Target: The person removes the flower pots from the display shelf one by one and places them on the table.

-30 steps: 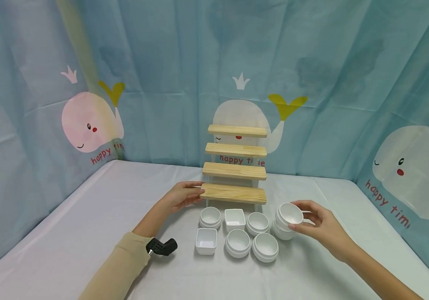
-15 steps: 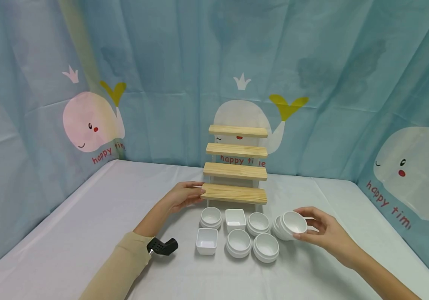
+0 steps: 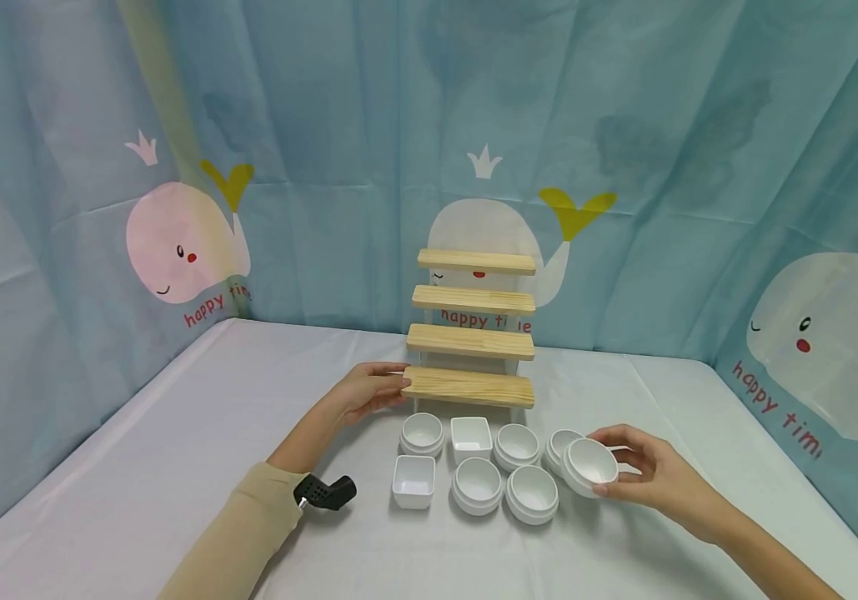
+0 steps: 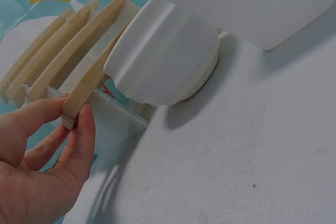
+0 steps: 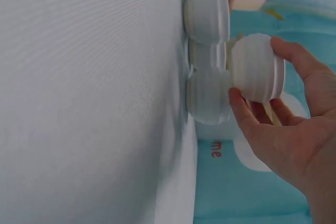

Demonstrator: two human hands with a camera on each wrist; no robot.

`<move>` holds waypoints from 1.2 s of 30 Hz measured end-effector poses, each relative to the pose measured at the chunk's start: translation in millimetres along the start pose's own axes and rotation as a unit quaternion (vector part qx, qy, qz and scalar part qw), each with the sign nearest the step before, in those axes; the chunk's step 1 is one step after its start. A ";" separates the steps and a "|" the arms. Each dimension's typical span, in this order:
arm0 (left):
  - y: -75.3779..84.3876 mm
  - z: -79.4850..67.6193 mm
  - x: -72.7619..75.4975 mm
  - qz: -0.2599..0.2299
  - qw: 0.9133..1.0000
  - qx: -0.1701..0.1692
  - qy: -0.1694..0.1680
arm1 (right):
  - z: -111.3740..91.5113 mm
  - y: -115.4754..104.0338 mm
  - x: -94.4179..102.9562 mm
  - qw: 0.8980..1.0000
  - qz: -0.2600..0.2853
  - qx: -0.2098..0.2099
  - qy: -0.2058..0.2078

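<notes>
My right hand [image 3: 657,473] holds a small white round bowl [image 3: 589,468] by its side, fingers and thumb around it. In the right wrist view this bowl [image 5: 256,69] is off the tablecloth, just above another round bowl [image 5: 207,98] that stands on it. At the tiered wooden rack, my left hand [image 3: 363,392] pinches the left end of the lowest board [image 3: 466,387]; the left wrist view shows thumb and fingers on that board's end [image 4: 79,98]. Near the rack's front stand more white bowls, among them a square one [image 3: 413,482] and a round one [image 3: 477,486].
A white cloth [image 3: 308,358] covers the table. Behind it hangs a blue curtain [image 3: 323,167] with whale prints. The rack's upper boards [image 3: 469,340] bear nothing. A black wrist mount [image 3: 323,493] sits at the left sleeve [image 3: 248,521].
My right hand has brought the round bowl from over the other round bowl toward the front and right, uncovering part of the one beneath. The left hand stays on the board.
</notes>
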State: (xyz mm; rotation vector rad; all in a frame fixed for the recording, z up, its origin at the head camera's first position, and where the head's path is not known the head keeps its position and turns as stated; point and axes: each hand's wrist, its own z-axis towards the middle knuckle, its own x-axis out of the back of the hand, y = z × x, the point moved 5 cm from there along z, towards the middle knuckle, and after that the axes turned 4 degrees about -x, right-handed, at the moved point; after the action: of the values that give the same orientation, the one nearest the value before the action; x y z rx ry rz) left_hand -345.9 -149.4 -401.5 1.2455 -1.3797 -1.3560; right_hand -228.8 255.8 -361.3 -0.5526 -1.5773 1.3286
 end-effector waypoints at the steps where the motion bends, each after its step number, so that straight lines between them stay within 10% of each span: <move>1: 0.2 -0.1 0.1 0.000 1.000 -0.001 0.000 | -0.5 1.0 0.5 1.000 0.000 0.003 -0.005; 36: -0.2 0.5 0.1 -0.005 1.000 0.007 0.010 | -4.5 18.5 -5.3 0.998 -0.007 -0.016 -0.062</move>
State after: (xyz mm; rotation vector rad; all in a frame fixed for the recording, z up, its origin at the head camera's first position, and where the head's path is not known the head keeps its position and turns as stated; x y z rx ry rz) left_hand -346.4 -149.3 -401.7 1.2732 -1.3723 -1.3392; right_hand -226.9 259.3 -380.6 -0.4859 -1.7024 1.3512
